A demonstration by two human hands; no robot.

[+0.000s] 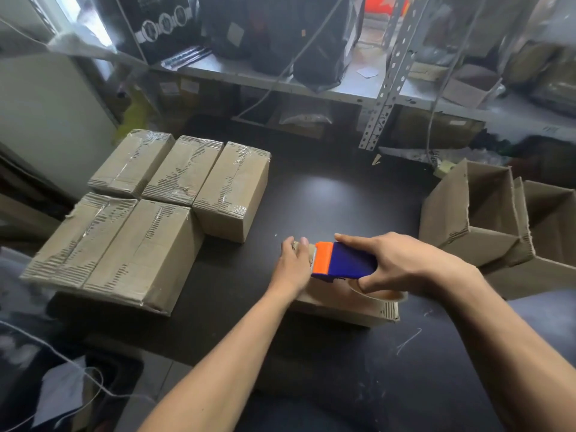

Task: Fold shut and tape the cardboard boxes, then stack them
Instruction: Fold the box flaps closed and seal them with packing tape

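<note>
A small closed cardboard box (pixel 339 302) lies on the black table (pixel 327 194) in front of me. My left hand (pixel 294 266) rests on its far left end, fingers curled over the edge. My right hand (pixel 402 265) grips a blue and orange tape dispenser (pixel 343 260) that sits on the box top, its clear tape roll (pixel 380 294) below the hand. Several taped boxes (pixel 149 213) stand side by side in two rows at the left.
Open untaped cardboard boxes (pixel 489 213) sit at the table's right edge. A metal shelf rack (pixel 386 88) with bags and cartons runs along the back. Cables hang at the left.
</note>
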